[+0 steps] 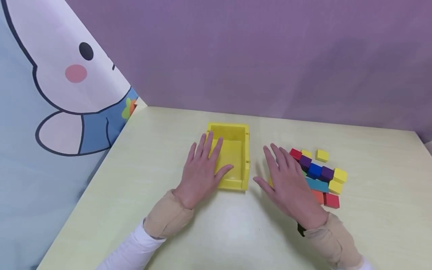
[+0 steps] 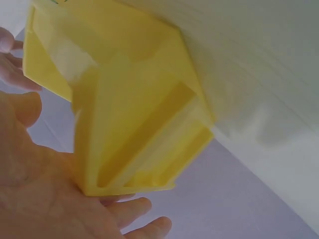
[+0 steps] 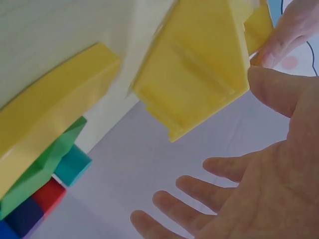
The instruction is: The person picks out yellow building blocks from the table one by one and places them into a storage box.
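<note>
With fingers spread straight, my left hand [image 1: 200, 168] is over the left side of a yellow plastic bin [image 1: 245, 161]; I cannot tell whether it touches the rim. Nothing lies inside the visible part of the bin. My right hand [image 1: 290, 183] hovers between the bin and a group of coloured blocks, its fingers extended and holding nothing. It hides part of the group in the head view. Close to it in the right wrist view are a long yellow block [image 3: 55, 109] and a green block [image 3: 45, 164].
Right of the right hand lie a blue block [image 1: 314, 170], a teal block [image 1: 317, 185], a red block [image 1: 332, 200] and several others. A yellow block [image 1: 322, 155] sits slightly apart. Behind the pale table [image 1: 162, 131] stands a purple backdrop [image 1: 216, 56]; a cartoon-printed cloth [image 1: 50, 187] hangs at left.
</note>
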### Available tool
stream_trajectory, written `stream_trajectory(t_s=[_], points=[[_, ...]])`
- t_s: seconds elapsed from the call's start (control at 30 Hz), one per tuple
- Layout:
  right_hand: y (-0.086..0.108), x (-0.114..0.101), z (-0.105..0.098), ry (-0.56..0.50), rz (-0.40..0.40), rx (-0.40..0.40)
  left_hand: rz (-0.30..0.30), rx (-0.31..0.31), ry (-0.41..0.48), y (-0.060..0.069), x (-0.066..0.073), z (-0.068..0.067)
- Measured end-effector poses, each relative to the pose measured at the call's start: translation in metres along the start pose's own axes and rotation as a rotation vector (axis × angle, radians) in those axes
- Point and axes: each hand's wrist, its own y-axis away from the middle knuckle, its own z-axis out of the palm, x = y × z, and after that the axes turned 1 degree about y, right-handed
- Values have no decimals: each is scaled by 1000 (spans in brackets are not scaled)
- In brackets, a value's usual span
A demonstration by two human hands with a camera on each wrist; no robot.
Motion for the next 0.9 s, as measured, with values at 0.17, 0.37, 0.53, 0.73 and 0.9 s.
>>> stream_trajectory(t_s=[0.17,0.37,0.53,0.73,0.9], points=[[3,7,1,12,1,5,-21,-14,7,-4,-4,0],[4,13,-2,36,18,-25,-51,-13,59,-7,-7,-2],[7,16,-5,49,30,-32,-71,0,82,-7,-8,-1],[16,21,-2,51,-2,23,-49,0,41,-5,-8,4],[17,26,-1,43,12,12,-52,0,11,-7,-8,4]])
